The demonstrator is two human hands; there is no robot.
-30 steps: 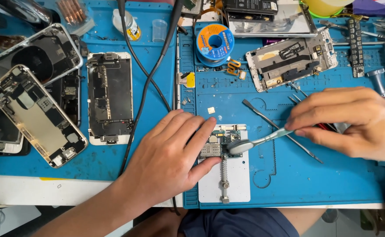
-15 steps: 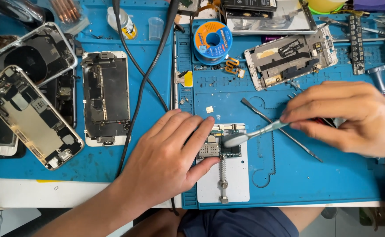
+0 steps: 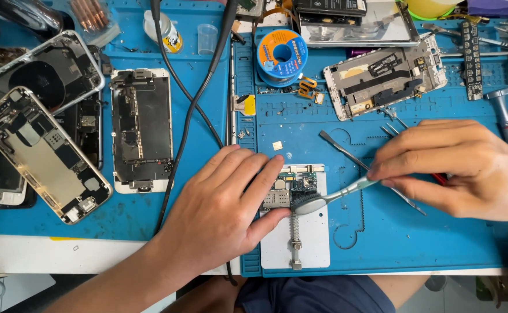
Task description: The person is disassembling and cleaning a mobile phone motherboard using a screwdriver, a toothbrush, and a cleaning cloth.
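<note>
My left hand (image 3: 222, 208) lies flat, fingers together, pressing on the white holder plate (image 3: 300, 237) beside the small circuit board (image 3: 293, 186). My right hand (image 3: 462, 171) pinches a pale brush (image 3: 323, 200); its dark bristles touch the board, just by my left fingertips. A thin metal tool (image 3: 346, 153) lies between both hands. Left of my left hand lie opened phones (image 3: 141, 130).

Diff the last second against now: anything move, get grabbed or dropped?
Little. The right hand slid slightly left, carrying the brush so its bristle head moved a little left along the circuit board. Nothing picked up or released. The left hand still presses down on the white holder; the phone frames and solder spool lie as before on the blue mat.
</note>
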